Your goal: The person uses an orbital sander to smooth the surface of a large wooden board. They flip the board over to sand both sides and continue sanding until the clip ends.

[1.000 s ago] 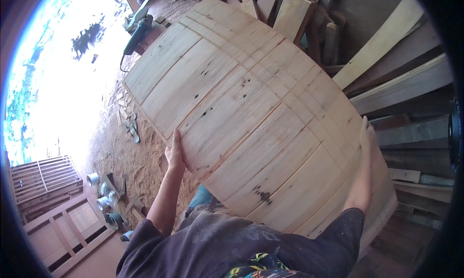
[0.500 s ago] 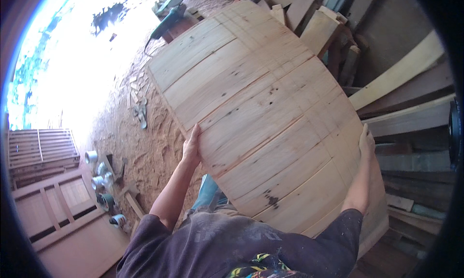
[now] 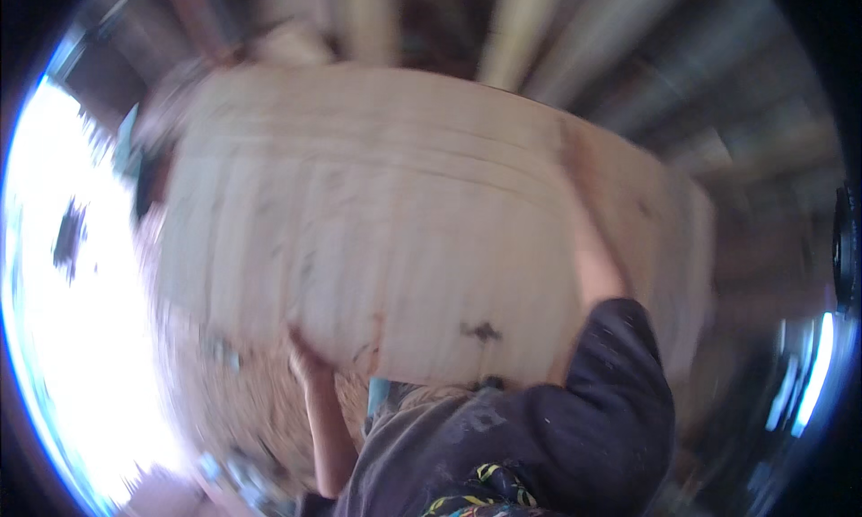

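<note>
Right now, a broad, pale wooden panel (image 3: 431,247) fills the middle of the view, held just in front of the body, its far edge bowed in a long, smooth curve and its right end angled off in straighter lines. Look at that surface: planks side by side, seams running toward the body as soft brown streaks, and thin, darker lines crossing them near the far edge. Close to the near edge sits a small, blotchy dark stain (image 3: 482,331), rough against the lighter grain.

Down at that near edge, the bare left hand (image 3: 310,362) grips the wood, thumb lying on the upper face. Across on the other side, the bare right hand (image 3: 575,149) reaches up to the far edge, forearm stretched over the boards; blur smears its fingers, so I can't tell how firmly they close.

Over the right upper arm, a dark, loose cloth sleeve (image 3: 620,364), flecked with pale specks. Under the panel's left corner, grainy brown ground (image 3: 247,373), and beyond the far edge, long, blurred pale timber boards (image 3: 521,23) fanning outward.
</note>
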`<control>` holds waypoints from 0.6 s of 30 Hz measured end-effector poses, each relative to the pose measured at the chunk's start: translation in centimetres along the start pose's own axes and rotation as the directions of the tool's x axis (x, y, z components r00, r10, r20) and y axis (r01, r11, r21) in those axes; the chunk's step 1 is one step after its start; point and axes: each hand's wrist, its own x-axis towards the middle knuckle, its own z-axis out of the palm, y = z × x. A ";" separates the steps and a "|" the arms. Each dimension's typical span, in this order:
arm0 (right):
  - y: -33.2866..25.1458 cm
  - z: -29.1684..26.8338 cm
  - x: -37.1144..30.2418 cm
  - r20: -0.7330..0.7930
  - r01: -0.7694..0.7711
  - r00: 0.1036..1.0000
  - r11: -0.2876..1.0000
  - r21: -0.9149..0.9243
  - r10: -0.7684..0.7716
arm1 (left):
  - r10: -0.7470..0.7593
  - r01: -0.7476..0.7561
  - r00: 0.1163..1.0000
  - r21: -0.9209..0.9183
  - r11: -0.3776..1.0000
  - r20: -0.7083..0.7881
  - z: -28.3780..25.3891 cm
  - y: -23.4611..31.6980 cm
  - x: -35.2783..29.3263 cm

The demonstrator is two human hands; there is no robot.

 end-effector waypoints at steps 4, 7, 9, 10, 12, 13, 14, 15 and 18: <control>0.0 4.7 -19.2 -0.320 0.125 0.933 0.983 -0.135 -0.163 | 0.032 -0.059 0.994 0.271 0.961 0.105 0.9 -0.4 -0.4; -0.1 4.4 -32.8 -0.425 0.003 0.905 0.998 -0.058 -0.027 | 0.091 -0.182 0.966 0.389 0.903 0.241 1.2 0.0 -1.0; 0.9 3.1 -39.9 -0.477 -0.179 0.866 0.984 -0.011 0.152 | 0.092 -0.175 0.970 0.381 0.908 0.225 1.4 -0.3 -0.7; 1.0 2.6 -43.1 -0.486 -0.262 0.842 0.965 0.012 0.235 | 0.055 -0.143 0.970 0.372 0.917 0.236 0.1 -0.1 1.2; 3.6 4.5 -48.0 -0.605 -0.409 0.687 0.902 0.136 0.402 | 0.038 -0.139 0.963 0.372 0.918 0.267 0.5 -0.3 1.6; 5.3 5.6 -49.8 -0.645 -0.461 0.597 0.862 0.211 0.477 | 0.043 -0.152 0.958 0.375 0.914 0.283 0.7 -0.1 1.4; 6.7 5.5 -51.3 -0.698 -0.475 0.519 0.845 0.245 0.494 | 0.053 -0.166 0.955 0.374 0.913 0.293 0.7 -0.1 1.1; 8.3 5.4 -53.5 -0.744 -0.499 0.429 0.821 0.278 0.513 | 0.048 -0.167 0.951 0.380 0.910 0.304 0.8 -0.4 1.0; 14.1 5.4 -57.6 -0.645 -0.466 0.226 0.662 0.587 0.730 | 0.048 -0.172 0.947 0.375 0.911 0.319 1.2 -1.3 -0.2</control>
